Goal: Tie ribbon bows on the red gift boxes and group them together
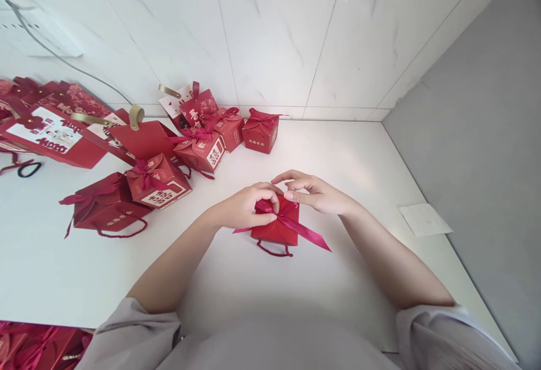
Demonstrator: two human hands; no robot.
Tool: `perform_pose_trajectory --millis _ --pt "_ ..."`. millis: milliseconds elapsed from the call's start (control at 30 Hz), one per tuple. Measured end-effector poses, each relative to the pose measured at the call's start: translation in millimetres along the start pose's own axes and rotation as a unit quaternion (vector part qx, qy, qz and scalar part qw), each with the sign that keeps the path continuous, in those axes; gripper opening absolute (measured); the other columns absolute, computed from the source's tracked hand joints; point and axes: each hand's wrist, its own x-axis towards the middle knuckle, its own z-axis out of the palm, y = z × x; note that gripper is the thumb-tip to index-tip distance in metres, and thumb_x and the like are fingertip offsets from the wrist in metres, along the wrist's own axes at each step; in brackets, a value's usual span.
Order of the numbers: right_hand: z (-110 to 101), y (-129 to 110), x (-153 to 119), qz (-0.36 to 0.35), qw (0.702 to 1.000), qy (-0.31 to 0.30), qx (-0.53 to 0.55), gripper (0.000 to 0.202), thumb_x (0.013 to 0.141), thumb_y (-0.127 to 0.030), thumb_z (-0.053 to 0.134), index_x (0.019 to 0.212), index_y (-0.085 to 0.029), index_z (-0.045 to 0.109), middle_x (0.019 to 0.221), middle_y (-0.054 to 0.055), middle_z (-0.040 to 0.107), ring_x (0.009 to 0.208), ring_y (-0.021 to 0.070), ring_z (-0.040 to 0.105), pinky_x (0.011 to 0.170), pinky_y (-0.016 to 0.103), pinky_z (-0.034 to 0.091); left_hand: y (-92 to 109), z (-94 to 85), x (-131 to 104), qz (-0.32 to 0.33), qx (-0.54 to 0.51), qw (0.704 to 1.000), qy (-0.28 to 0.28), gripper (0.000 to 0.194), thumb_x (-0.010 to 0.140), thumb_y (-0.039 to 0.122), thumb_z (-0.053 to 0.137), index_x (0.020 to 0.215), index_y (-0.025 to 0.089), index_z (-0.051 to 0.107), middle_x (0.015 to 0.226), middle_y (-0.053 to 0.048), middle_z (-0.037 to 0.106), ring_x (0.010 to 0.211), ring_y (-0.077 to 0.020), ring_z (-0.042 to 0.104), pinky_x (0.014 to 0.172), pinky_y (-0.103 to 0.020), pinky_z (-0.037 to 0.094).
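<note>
Two-handed work on a red box (270, 236) at the middle of a white table (359, 156).

Left hand (250, 205) with thumb and curled forefinger pinching the magenta ribbon (307, 235) atop the box; right hand (316, 192) just beside, forefinger stretched toward the left hand, thumb and forefinger parted, contact with the ribbon impossible to tell. On the box's near side, a twisted cord handle (274, 253). To the left, two ribbon-tied boxes (163, 181) and, beyond, red bags (63, 139); three more boxes (261, 133) toward the far wall (270, 38).
</note>
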Motion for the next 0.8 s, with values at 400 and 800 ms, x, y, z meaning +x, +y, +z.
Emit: perform_pose_trajectory --millis 400,800 --pt "4 0 0 -0.02 0.998 0.042 -0.034 0.041 0.095 -0.049 0.051 0.068 -0.021 0.066 0.13 0.006 0.054 0.117 0.023 0.054 0.101 0.041 0.041 -3 12.9 8 0.006 -0.021 0.999 0.027 0.006 0.077 0.021 0.062 0.075 0.019 0.056 0.101 -0.004 0.061 0.099 -0.0198 0.059 0.089 -0.032 0.048" --pt "-3 16 3 -0.034 0.998 0.041 -0.041 0.033 0.087 -0.037 0.064 0.061 -0.019 0.056 0.126 0.006 0.056 0.118 0.0238 0.054 0.102 0.044 0.039 -11 9.5 8 0.026 -0.019 0.999 0.02 0.005 0.083 0.024 0.059 0.081 0.02 0.059 0.109 -0.006 0.061 0.109 -0.0207 0.057 0.097 -0.035 0.044"
